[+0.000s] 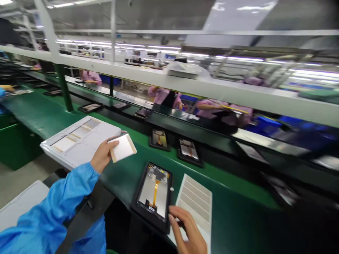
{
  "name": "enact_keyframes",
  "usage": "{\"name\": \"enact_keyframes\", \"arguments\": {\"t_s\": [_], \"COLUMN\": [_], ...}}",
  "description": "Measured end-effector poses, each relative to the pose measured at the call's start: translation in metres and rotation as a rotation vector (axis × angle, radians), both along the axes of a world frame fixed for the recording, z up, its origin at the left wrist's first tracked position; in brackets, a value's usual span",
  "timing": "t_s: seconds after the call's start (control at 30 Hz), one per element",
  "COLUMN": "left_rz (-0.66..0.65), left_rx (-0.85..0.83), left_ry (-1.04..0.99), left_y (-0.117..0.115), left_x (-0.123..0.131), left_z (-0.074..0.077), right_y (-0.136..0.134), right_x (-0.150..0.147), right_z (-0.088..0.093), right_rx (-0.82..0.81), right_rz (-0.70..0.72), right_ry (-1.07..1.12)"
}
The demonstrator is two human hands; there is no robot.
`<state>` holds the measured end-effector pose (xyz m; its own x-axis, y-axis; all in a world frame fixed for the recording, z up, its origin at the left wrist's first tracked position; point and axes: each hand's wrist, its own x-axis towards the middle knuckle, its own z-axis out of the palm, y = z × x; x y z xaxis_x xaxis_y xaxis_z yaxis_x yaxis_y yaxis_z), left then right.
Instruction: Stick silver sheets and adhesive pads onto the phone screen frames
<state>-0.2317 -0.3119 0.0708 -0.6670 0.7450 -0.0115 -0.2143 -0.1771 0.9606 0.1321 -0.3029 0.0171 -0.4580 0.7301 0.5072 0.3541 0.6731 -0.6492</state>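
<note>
My left hand [104, 153] grips a flat white tablet battery [122, 148] with tan strips along its edges, held above the bench's near edge. My right hand [186, 229] has its fingers bent and slightly apart, with nothing visible between them. Its fingertips are at the lower right edge of an opened tablet [155, 190], and I cannot tell whether they touch it. The tablet lies in a black frame, showing a circuit board and an orange ribbon cable. Partly under my right hand lies a white sheet [197, 197] with rows of pale grey strips.
A white tray [106, 134] with several similar flat batteries stands at left, overhanging the green bench [122, 176]. Beyond it, several open tablets, one here [159, 138], lie along the line. A white shelf rail [148, 74] crosses above. Co-workers in pink [165, 97] sit opposite.
</note>
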Motion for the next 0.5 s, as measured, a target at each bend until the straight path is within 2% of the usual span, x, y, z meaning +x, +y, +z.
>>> {"name": "enact_keyframes", "arguments": {"t_s": [0.03,0.1,0.17,0.23,0.33,0.5], "left_rz": [-0.046,-0.128,-0.196,-0.258,-0.373,-0.497], "left_rx": [0.041,0.021,-0.063,-0.116,-0.145,-0.181], "left_ry": [-0.152,-0.385,-0.484,-0.517,-0.536,-0.495], "left_y": [-0.01,-0.028,-0.04,-0.046,-0.047,-0.042], "left_x": [0.026,0.074,0.114,0.143,0.171,0.191], "left_z": [-0.01,-0.029,-0.042,-0.048,-0.049,-0.049], "right_y": [-0.006,-0.013,-0.018,-0.021,-0.025,-0.031], "right_x": [-0.005,-0.012,-0.012,-0.006,0.011,0.034], "right_z": [0.007,0.013,0.012,0.007,-0.002,-0.007], "right_rx": [0.066,0.181,0.248,0.29,0.341,0.45], "right_rz": [-0.002,0.025,0.057,0.068,0.049,0.056], "right_ry": [0.02,0.003,-0.086,-0.197,-0.334,-0.509]}}
